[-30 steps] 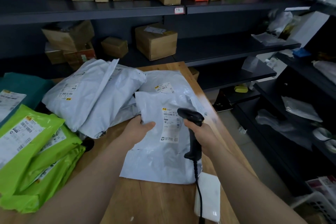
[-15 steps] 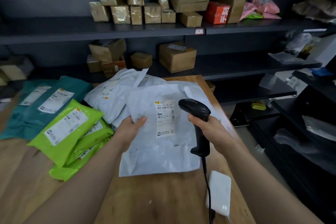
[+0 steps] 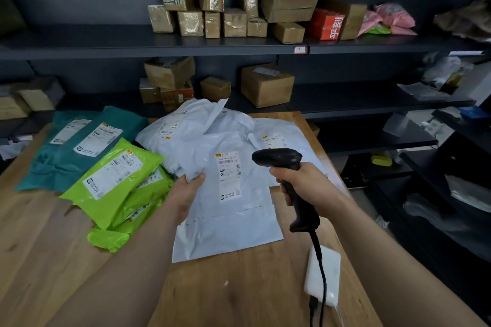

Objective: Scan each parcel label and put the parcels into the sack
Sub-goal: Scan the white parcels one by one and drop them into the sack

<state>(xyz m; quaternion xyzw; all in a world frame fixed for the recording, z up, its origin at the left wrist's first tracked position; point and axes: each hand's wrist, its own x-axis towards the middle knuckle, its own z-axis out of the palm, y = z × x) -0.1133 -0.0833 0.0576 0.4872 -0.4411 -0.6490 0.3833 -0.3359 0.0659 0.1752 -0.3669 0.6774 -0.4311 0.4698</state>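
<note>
A white mailer parcel (image 3: 228, 218) with a printed label (image 3: 229, 175) lies tilted up at the middle of the wooden table (image 3: 239, 295). My left hand (image 3: 187, 191) grips its left edge, thumb on top. My right hand (image 3: 303, 186) grips a black barcode scanner (image 3: 279, 159) by the handle, its head just right of the label and pointing left. More white parcels (image 3: 191, 127) are piled behind. Green parcels (image 3: 117, 183) and teal parcels (image 3: 79, 146) lie to the left. No sack is in view.
A white power pack (image 3: 322, 273) lies on the table near the right edge, with the scanner's black cable (image 3: 320, 255) running over it. Dark shelves (image 3: 186, 42) holding cardboard boxes (image 3: 267, 85) stand behind the table. More shelving with bags lines the right side.
The white parcel has been lifted and turned so its label faces up. The scanner has risen beside the label. The view has swung left, showing the teal parcels.
</note>
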